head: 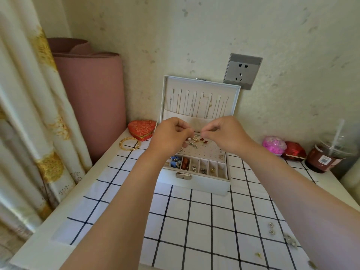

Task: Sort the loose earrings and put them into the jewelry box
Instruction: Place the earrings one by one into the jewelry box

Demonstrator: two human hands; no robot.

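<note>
Hovering above the earrings (194,142), left hand (171,136) and right hand (224,134) pinch narrowly; contents unclear.

Soft, even daylight is noted, warm and slightly yellow. The curtain (29,114) on the left is lit brightest and partly washed out. Only faint shadows are cast on the bench (204,221). The left hand (171,133) and right hand (224,133) at the centre are rendered fairly sharp. Straight lines are bent by wide-angle distortion towards the edges. The plastic cup (329,152) at the right edge is smeared and blurred.
</note>
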